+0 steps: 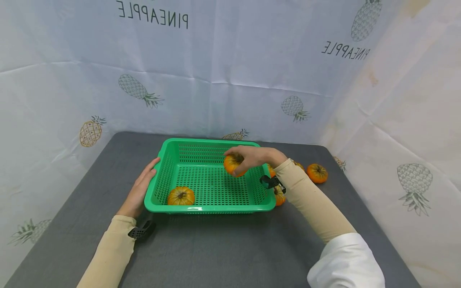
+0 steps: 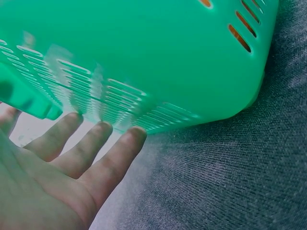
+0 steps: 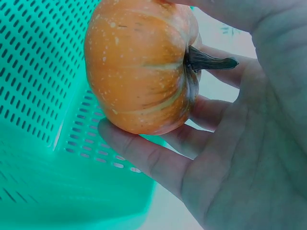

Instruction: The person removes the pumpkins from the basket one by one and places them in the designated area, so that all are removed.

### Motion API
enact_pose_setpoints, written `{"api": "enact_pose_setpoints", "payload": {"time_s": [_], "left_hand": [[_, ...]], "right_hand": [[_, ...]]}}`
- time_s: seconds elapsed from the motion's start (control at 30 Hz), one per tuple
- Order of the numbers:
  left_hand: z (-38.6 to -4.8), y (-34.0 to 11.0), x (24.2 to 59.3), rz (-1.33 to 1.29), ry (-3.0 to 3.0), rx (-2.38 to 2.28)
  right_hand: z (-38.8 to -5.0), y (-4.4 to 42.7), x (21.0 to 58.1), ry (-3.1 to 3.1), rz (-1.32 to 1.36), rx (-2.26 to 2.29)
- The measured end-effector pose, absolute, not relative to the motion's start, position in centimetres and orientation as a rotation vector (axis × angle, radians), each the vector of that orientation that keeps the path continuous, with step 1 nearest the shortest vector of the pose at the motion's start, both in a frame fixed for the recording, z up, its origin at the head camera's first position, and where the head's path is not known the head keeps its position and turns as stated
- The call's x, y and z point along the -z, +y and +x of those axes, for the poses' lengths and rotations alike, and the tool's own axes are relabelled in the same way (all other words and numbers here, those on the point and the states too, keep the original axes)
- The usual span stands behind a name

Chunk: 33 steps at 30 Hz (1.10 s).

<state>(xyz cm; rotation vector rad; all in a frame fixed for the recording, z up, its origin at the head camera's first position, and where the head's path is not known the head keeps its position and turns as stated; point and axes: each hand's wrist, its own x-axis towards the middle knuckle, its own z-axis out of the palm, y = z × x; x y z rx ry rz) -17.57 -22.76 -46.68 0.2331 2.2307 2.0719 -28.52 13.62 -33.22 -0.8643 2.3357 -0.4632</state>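
Note:
A green slotted basket stands on the dark table, with one small orange pumpkin in its front left corner. Over the right half of the basket, the right hand grips another pumpkin; in the right wrist view fingers and thumb curl round this pumpkin, its dark stem facing the palm. The left hand is at the basket's left side, and in the left wrist view its extended fingertips rest against the slotted wall.
Several more pumpkins lie right of the basket, one farthest right and others partly hidden by the right arm and the basket's rim. A pineapple-print cloth hangs behind the table and along both sides.

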Motion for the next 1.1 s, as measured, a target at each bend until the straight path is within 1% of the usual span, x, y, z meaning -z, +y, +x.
{"api": "enact_pose_setpoints", "payload": {"time_s": [0.5,0.73,0.93,1.1], "left_hand": [[-17.5,-22.7,46.5,0.23,2.224,-2.075],[-17.6,-22.7,46.6,0.231,2.244,-2.055],[-17.6,-22.7,46.5,0.238,2.242,-2.058],[-17.7,-22.8,46.6,0.229,2.245,-2.052]], "right_hand": [[-28.3,14.9,31.7,2.332,-0.791,0.51],[-27.9,15.8,31.0,2.326,-0.692,0.564],[-27.8,16.8,30.4,2.359,-0.763,0.523],[-27.6,17.6,30.1,2.365,-0.744,0.535]]}}
